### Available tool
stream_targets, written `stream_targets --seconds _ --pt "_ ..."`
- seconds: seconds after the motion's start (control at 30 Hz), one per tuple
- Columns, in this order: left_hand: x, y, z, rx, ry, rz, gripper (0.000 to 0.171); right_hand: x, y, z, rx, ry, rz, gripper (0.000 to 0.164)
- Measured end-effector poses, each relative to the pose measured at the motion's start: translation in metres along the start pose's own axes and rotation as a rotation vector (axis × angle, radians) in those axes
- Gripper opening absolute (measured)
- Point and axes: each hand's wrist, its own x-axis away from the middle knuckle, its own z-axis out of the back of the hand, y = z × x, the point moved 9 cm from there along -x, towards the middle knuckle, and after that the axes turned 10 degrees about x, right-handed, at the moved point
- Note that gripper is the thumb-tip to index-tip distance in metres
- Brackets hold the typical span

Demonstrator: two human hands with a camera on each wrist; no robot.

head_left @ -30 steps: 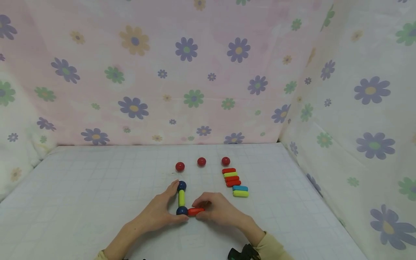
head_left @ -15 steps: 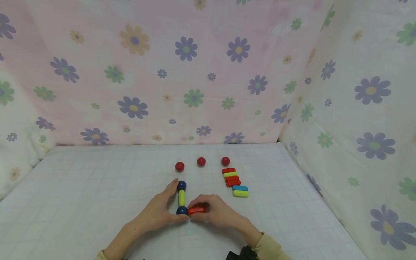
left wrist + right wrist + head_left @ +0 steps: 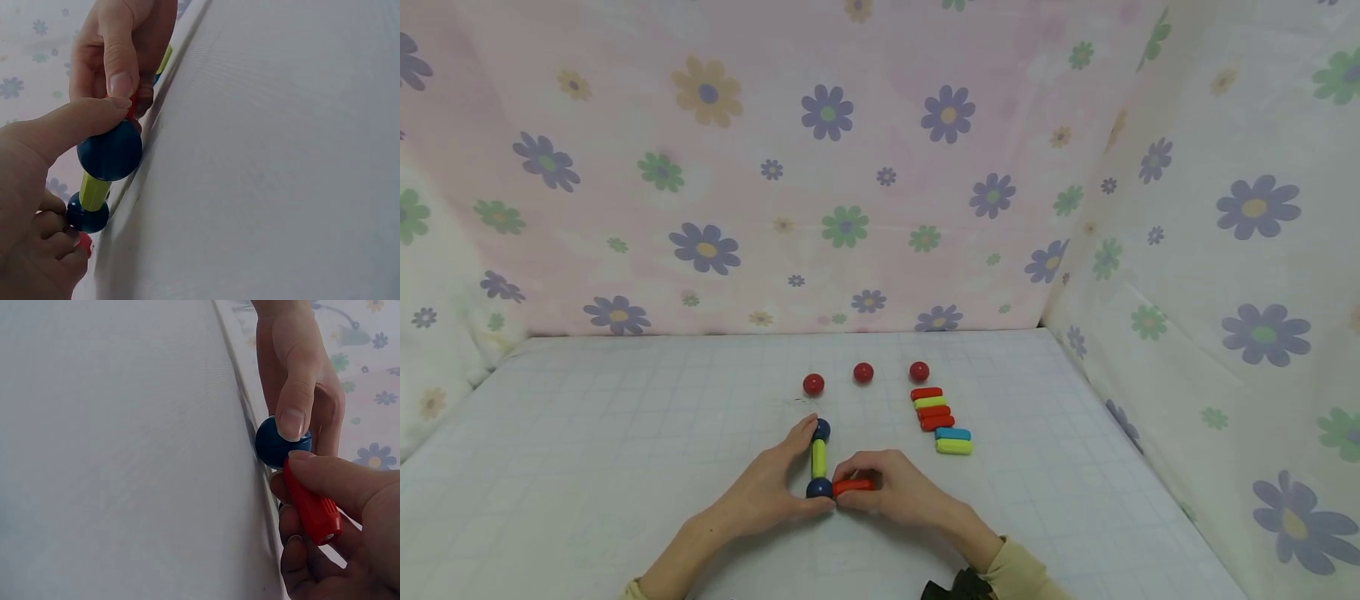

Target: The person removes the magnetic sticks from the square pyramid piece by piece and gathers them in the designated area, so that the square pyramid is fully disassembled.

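Two dark blue balls, a near one (image 3: 819,487) and a far one (image 3: 822,430), are joined by a yellow-green rod (image 3: 818,459). My left hand (image 3: 767,483) spans this piece, its thumb on the near ball and its fingers at the far ball. A red rod (image 3: 312,506) is pinched between the thumb and fingers of my right hand (image 3: 902,487). One end of that rod meets the near blue ball, as the right wrist view shows. The thumbs of both hands lie close together over this joint in the left wrist view.
Behind the hands lie three red balls: left (image 3: 813,384), middle (image 3: 863,372) and right (image 3: 919,372). Several loose rods (image 3: 933,411) in red and yellow-green lie in a row to the right, with a blue rod (image 3: 952,433) beside them. Flowered cloth (image 3: 850,167) walls in the white table (image 3: 625,417).
My right hand has shifted slightly left along the red rod, its fingertips now closer to the near blue ball. The left hand has kept its hold, almost still.
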Motion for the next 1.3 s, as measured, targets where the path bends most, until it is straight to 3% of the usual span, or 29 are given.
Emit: stream_targets --seconds 0.5,0.77,1.0,1.3 --pt "0.000 0.000 0.002 0.010 -0.012 0.059 0.112 0.001 0.001 0.003 0.040 -0.031 -0.006 0.022" --pt "0.001 0.001 0.001 0.019 -0.013 0.076 0.112 0.010 0.009 0.037 0.094 0.153 -0.103 0.024" --pt "0.000 0.001 0.001 0.013 -0.013 0.102 0.113 0.035 0.037 0.068 0.081 0.347 -0.251 0.020" --pt "0.000 0.002 0.003 0.003 -0.017 0.078 0.114 0.060 0.054 0.089 0.074 0.394 -0.265 0.023"
